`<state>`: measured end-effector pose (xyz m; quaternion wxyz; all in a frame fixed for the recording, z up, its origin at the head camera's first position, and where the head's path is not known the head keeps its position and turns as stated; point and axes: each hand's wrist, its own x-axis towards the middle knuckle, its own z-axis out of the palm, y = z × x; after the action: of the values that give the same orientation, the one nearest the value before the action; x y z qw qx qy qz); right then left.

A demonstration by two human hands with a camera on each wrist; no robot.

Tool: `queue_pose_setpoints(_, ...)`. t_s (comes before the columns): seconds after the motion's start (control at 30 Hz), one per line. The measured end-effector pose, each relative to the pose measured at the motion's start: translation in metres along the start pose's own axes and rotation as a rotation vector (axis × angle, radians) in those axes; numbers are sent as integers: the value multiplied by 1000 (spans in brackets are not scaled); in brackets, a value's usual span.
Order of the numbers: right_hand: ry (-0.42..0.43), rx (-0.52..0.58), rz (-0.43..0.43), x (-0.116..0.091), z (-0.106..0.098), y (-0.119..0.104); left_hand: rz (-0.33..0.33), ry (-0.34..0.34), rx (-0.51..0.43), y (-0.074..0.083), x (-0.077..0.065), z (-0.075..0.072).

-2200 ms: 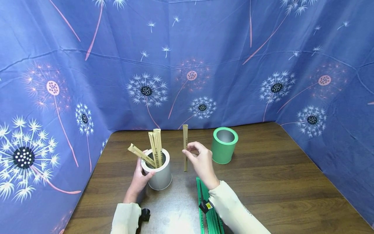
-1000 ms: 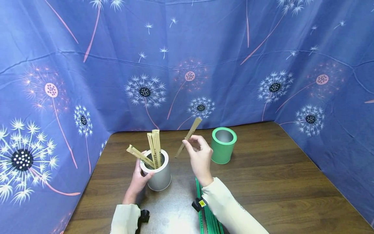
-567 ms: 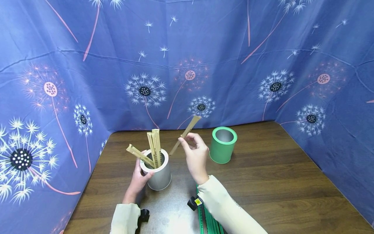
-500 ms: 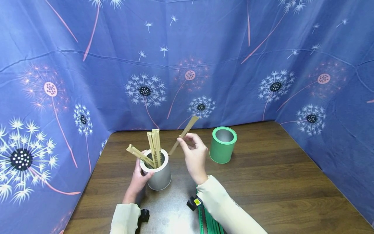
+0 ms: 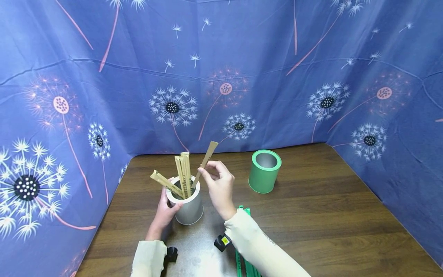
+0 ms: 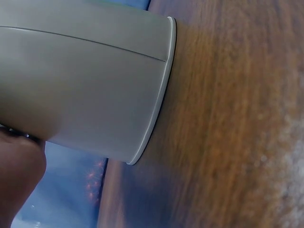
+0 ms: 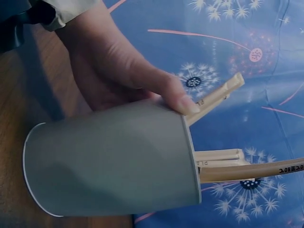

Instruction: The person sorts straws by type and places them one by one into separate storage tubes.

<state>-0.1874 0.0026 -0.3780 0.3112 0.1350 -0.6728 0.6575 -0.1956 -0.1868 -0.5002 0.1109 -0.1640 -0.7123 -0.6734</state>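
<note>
In the head view my left hand point(image 5: 165, 212) grips the white-grey can point(image 5: 189, 212) on its left side, thumb near the rim. Several tan paper-wrapped straws point(image 5: 184, 175) stand in it, one group upright, others leaning left. Between thumb and fingertips my right hand point(image 5: 220, 189) pinches another tan wrapped straw point(image 5: 209, 152), tilted, its lower end inside the can's mouth. The right wrist view shows that straw point(image 7: 256, 172) over the can's rim, and the left thumb point(image 7: 173, 92) at the rim. Only the can's wall point(image 6: 95, 85) and part of a hand point(image 6: 19, 175) appear in the left wrist view.
A green can point(image 5: 263, 179) stands open-topped at the back, right of my right hand. Long green wrapped sticks point(image 5: 250, 269) lie on the wooden table point(image 5: 328, 215), partly under my right sleeve. A blue dandelion-print cloth point(image 5: 277, 100) hangs around the table's back and sides.
My right hand has moved left with the pinched straw, which has gone from upright to tilted, its lower end now in the white-grey can. The left hand and can stay put.
</note>
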Motion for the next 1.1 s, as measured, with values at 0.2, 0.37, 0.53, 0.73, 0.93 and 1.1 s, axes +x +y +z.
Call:
queue_pose_setpoints(0.2, -29, -18, 13, -3, 6, 9, -6, 6, 6, 0, 0, 1)
queue_pose_setpoints(0.37, -55, -25, 33, -7, 10, 18, -8, 0, 3, -1, 0, 1)
queue_pose_setpoints(0.53, -91, -69, 29, -12, 13, 24, 6, 1, -10, -1, 0, 0)
queue_pose_setpoints(0.73, -114, -106, 30, -15, 16, 30, -5, 4, 2, -1, 1, 0)
queue_pose_setpoints(0.93, -156, -119, 42, -18, 16, 34, -20, 10, 8, -1, 1, 0)
queue_pose_setpoints(1.1, -186, -120, 57, -22, 18, 37, -25, 17, 7, -1, 1, 1)
